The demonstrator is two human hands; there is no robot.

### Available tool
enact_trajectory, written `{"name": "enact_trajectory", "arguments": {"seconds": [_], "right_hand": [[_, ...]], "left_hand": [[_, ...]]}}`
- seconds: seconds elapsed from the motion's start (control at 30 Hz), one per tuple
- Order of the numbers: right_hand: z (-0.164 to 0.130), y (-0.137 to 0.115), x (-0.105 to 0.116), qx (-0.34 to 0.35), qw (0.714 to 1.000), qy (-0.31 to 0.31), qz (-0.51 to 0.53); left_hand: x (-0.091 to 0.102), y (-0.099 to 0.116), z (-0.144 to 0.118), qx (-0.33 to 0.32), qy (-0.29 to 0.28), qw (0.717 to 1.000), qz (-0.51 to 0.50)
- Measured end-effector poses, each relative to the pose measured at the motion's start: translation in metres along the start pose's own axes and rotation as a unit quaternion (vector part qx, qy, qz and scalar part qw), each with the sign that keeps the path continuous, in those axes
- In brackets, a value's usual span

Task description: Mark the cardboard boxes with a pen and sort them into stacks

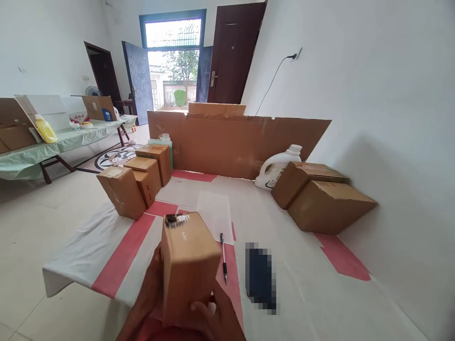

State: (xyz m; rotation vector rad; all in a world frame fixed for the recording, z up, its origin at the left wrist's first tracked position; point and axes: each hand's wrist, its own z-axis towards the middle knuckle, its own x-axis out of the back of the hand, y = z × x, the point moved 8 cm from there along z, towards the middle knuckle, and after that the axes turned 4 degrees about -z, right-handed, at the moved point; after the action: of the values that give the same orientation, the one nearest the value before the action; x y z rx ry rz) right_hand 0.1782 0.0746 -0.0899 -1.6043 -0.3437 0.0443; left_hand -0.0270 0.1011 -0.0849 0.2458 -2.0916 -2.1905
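A small brown cardboard box (192,270) is held upright between both hands at the near edge of the table. My left hand (151,284) grips its left side, with the fingers mostly hidden behind it. My right hand (213,310) is closed around the lower right, its thumb pressed on the near face. The box top bears a dark smudged mark near its far left corner. To the right of the box, a pen (223,260) with a black grip lies on the table cloth. Beside the pen is a dark, pixelated object (261,277) whose kind is blurred out.
Several cardboard boxes (122,192) line the table's left side, near a greenish jug (166,142). At right, two more boxes (330,206) stand by a white jug (275,168). A tall cardboard panel (227,147) borders the back. A wall rises at right; another table (71,147) stands far left.
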Motion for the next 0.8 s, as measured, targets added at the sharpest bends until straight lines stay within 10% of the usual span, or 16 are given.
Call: {"name": "enact_trajectory", "arguments": {"seconds": [0.23, 0.53, 0.8], "right_hand": [[0.018, -0.028, 0.041, -0.023, 0.995, 0.095, 0.038], [0.032, -0.067, 0.040, 0.067, 0.994, -0.011, 0.082], [0.062, -0.024, 0.027, 0.021, 0.995, 0.067, -0.070]], "left_hand": [[0.020, 0.043, -0.023, 0.017, -0.004, 0.996, 0.089], [0.051, 0.053, -0.004, -0.043, 0.037, 0.992, 0.114], [0.050, 0.030, 0.006, -0.066, 0.091, 0.984, 0.137]]}}
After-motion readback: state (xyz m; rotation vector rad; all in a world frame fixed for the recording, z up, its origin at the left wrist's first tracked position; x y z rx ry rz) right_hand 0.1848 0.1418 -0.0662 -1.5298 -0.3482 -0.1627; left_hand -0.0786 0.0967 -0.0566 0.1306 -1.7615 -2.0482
